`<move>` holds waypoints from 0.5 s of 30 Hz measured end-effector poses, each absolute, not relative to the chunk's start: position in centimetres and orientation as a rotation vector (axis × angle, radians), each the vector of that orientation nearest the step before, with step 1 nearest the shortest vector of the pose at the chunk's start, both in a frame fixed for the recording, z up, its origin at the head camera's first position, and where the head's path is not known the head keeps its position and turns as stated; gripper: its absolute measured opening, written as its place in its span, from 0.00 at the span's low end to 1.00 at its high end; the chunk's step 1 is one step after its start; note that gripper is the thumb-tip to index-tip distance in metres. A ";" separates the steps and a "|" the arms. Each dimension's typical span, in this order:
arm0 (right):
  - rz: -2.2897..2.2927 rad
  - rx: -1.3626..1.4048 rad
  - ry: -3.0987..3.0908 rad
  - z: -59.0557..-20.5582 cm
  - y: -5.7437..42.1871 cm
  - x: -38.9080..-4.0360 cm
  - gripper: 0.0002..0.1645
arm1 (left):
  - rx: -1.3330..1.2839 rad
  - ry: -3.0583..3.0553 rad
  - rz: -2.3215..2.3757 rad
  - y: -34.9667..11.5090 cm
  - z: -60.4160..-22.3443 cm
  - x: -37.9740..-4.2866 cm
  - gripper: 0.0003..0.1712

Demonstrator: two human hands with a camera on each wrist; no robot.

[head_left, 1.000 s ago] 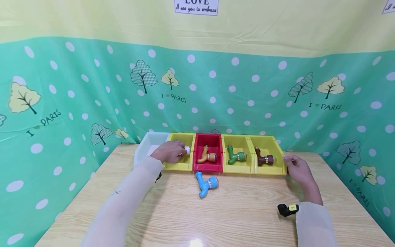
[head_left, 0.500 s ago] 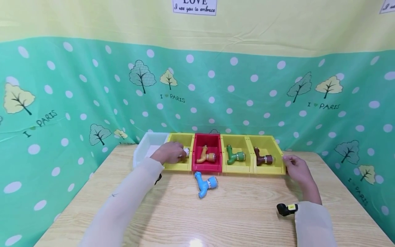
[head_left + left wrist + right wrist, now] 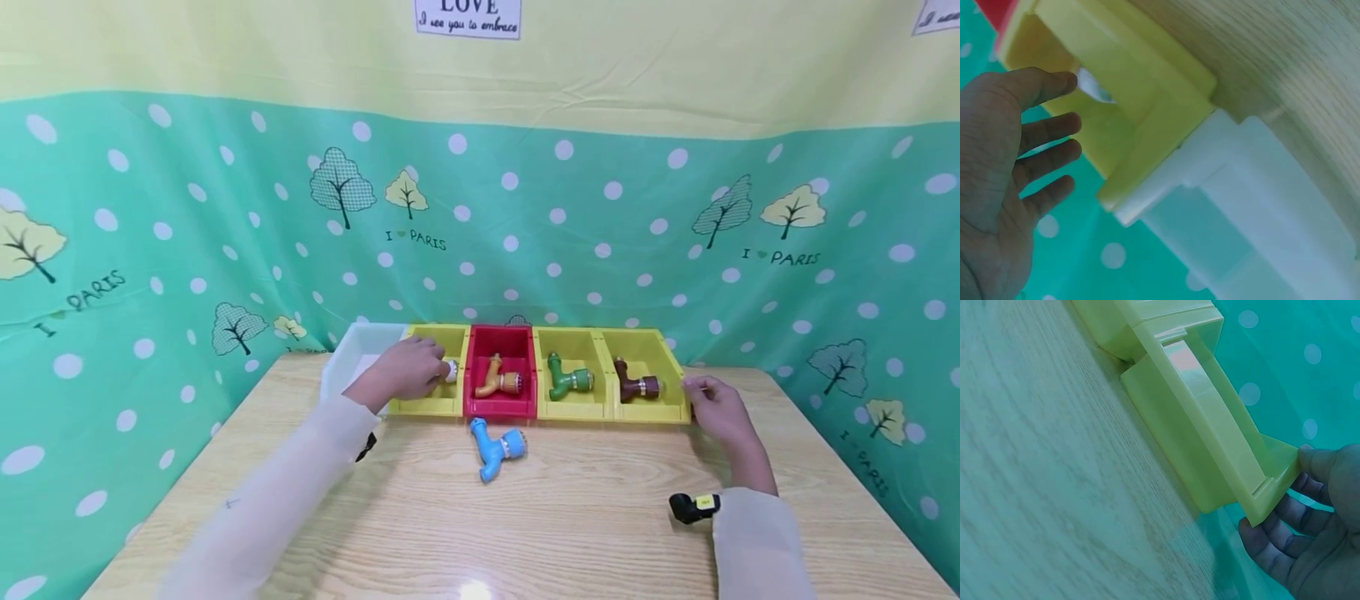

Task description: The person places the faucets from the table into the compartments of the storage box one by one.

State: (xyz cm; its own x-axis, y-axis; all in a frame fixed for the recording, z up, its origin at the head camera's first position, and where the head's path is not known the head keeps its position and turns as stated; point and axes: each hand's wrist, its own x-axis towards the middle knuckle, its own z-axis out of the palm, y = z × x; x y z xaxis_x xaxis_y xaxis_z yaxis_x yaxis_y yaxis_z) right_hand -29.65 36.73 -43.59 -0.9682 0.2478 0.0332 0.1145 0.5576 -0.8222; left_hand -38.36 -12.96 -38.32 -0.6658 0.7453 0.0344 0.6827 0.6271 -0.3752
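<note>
My left hand [image 3: 407, 368] is over the left yellow bin [image 3: 431, 407], palm and loosely bent fingers showing in the left wrist view. Inside that bin lies a white tap [image 3: 1093, 86], mostly hidden; its ribbed knob shows by the fingertips in the head view. No object appears between the thumb and fingers. At the row's far right end, my right hand [image 3: 722, 410] holds the outer side of the rightmost yellow bin [image 3: 1210, 431], thumb at the rim and fingers against the outside wall. A maroon tap [image 3: 637, 387] lies in this bin.
A white bin [image 3: 337, 367] ends the row at left. The red bin [image 3: 501, 408] contains an orange tap [image 3: 491, 379]; another yellow bin [image 3: 573, 411] contains a green tap [image 3: 566, 382]. On the wooden table [image 3: 570, 517], a blue tap [image 3: 491, 450] lies before the row. A patterned curtain hangs behind.
My left hand has lifted slightly from the white tap, its fingers loosening, and the forearm has shifted left. My right hand stays at the end bin. The whole head view has drifted slightly.
</note>
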 end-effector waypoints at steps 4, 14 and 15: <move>1.370 -0.310 -2.650 -43.4 36.6 -29.6 0.34 | -1.207 -2.578 0.490 -13.1 -37.8 -37.0 0.07; 1.356 -0.302 -2.665 -43.3 36.7 -29.5 0.34 | -1.340 -2.506 0.306 -11.9 -37.1 -32.8 0.06; 1.354 -0.296 -2.665 -43.4 36.7 -29.5 0.34 | -1.349 -2.509 0.302 -11.7 -37.3 -32.5 0.07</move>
State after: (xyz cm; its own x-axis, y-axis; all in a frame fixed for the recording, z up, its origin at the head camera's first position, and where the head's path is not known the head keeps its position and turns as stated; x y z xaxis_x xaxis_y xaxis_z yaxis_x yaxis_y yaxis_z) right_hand -29.53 36.68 -43.36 -0.9712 0.2357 0.0337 0.1118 0.5763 -0.8095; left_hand -32.50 -11.73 -37.27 -0.5266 0.8382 0.1421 0.7804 0.5429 -0.3102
